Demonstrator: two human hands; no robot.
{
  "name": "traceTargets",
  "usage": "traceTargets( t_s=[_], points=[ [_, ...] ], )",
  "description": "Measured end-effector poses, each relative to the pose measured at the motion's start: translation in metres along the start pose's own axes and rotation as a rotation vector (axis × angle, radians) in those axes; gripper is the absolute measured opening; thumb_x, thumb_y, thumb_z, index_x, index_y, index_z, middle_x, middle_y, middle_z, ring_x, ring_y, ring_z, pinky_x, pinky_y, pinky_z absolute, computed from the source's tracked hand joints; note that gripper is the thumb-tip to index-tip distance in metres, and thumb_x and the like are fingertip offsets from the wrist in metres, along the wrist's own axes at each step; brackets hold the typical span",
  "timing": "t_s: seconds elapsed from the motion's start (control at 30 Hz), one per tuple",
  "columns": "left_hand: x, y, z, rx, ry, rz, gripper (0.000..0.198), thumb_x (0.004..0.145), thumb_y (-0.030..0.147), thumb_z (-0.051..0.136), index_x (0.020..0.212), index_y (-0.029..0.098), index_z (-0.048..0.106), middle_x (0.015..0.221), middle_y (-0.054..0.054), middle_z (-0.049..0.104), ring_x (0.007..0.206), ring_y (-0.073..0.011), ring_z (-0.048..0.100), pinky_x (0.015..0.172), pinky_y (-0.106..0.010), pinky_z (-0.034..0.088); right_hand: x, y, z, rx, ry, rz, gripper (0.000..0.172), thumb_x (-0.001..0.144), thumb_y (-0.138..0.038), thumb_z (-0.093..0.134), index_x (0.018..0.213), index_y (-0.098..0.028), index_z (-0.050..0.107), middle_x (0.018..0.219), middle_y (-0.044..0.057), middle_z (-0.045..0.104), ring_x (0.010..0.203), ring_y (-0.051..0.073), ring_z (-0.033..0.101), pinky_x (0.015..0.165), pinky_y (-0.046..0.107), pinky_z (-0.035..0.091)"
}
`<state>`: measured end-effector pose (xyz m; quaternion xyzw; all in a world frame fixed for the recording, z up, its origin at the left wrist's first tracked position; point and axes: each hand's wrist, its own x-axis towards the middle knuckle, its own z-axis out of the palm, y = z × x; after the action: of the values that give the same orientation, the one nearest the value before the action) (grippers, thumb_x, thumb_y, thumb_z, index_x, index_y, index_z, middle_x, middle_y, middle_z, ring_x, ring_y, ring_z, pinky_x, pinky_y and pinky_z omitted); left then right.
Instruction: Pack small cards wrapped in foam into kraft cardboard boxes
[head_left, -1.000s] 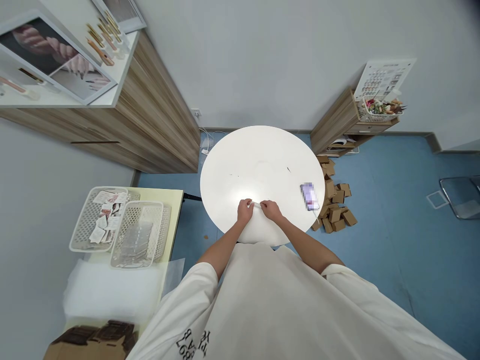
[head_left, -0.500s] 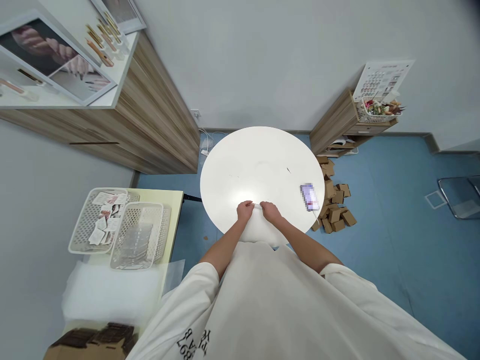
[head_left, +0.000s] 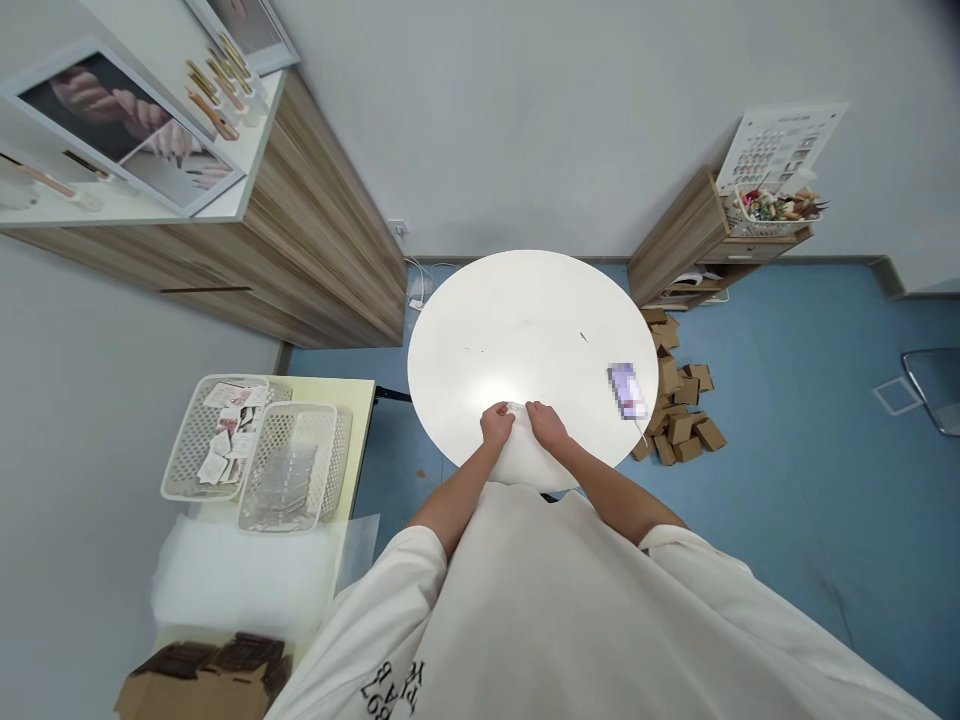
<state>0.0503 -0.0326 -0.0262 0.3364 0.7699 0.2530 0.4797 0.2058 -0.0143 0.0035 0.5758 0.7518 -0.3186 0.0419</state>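
My left hand (head_left: 496, 424) and my right hand (head_left: 547, 423) rest close together on the near part of a round white table (head_left: 525, 330). Both have their fingers curled in a pinch around a small white thing (head_left: 517, 408) held between them; it is too small to name. A phone (head_left: 627, 390) with a white cable lies on the table to the right of my right hand.
Two white mesh baskets (head_left: 259, 460) with packets and clear pieces stand on a yellow side table at the left. A wooden cabinet (head_left: 300, 230) is behind it. Small cardboard boxes (head_left: 679, 410) lie on the blue floor by a low wooden shelf (head_left: 697, 240).
My hands have drawn closer together, so the white thing between them shows less. The view has shifted slightly to the right.
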Motion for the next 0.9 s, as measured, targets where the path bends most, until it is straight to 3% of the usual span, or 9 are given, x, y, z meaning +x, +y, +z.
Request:
traceTargets(
  t_s=[0.17, 0.33, 0.53, 0.73, 0.9],
  points=[
    [-0.011, -0.022, 0.005, 0.018, 0.009, -0.013, 0.042, 0.080, 0.006, 0.064, 0.120, 0.020, 0.065, 0.107, -0.006, 0.074, 0.099, -0.0160, 0.070, 0.095, -0.030, 0.052, 0.013, 0.007, -0.006, 0.134, 0.023, 0.077, 0.033, 0.096, -0.013, 0.040, 0.125, -0.021, 0.055, 0.115, 0.012, 0.063, 0.104, 0.025, 0.058, 0.091, 0.034, 0.042],
    [-0.018, -0.029, 0.004, 0.038, -0.025, 0.065, 0.041, 0.081, 0.004, 0.058, 0.118, 0.020, 0.062, 0.118, -0.008, 0.070, 0.109, -0.0173, 0.066, 0.097, -0.030, 0.049, 0.010, 0.015, 0.002, 0.314, 0.134, 0.187, 0.050, 0.096, -0.016, 0.037, 0.146, -0.019, 0.041, 0.135, 0.013, 0.057, 0.122, 0.024, 0.054, 0.102, 0.035, 0.042],
    [-0.025, -0.035, 0.008, 0.050, -0.137, 0.012, 0.042, 0.079, 0.007, 0.059, 0.119, 0.021, 0.057, 0.124, -0.010, 0.066, 0.110, -0.0201, 0.064, 0.097, -0.033, 0.048, -0.012, 0.026, 0.028, 0.413, 0.100, 0.314, 0.038, 0.090, -0.016, 0.042, 0.124, -0.020, 0.058, 0.123, 0.010, 0.063, 0.109, 0.021, 0.061, 0.094, 0.032, 0.048],
    [-0.010, -0.021, 0.019, -0.009, -0.251, 0.095, 0.057, 0.076, 0.008, 0.061, 0.131, 0.023, 0.051, 0.142, -0.009, 0.056, 0.125, -0.0222, 0.057, 0.101, -0.034, 0.046, -0.005, 0.030, 0.029, 0.536, 0.114, 0.295, 0.042, 0.087, -0.019, 0.048, 0.128, -0.020, 0.057, 0.123, 0.007, 0.065, 0.111, 0.019, 0.061, 0.098, 0.030, 0.047],
    [0.005, -0.002, 0.016, 0.034, -0.287, 0.107, 0.062, 0.076, 0.010, 0.061, 0.135, 0.023, 0.049, 0.145, -0.009, 0.054, 0.134, -0.0243, 0.050, 0.105, -0.035, 0.044, 0.006, 0.034, 0.023, 0.577, 0.096, 0.263, 0.044, 0.088, -0.022, 0.052, 0.132, -0.022, 0.056, 0.130, 0.006, 0.063, 0.119, 0.018, 0.059, 0.102, 0.030, 0.046]
  ],
)
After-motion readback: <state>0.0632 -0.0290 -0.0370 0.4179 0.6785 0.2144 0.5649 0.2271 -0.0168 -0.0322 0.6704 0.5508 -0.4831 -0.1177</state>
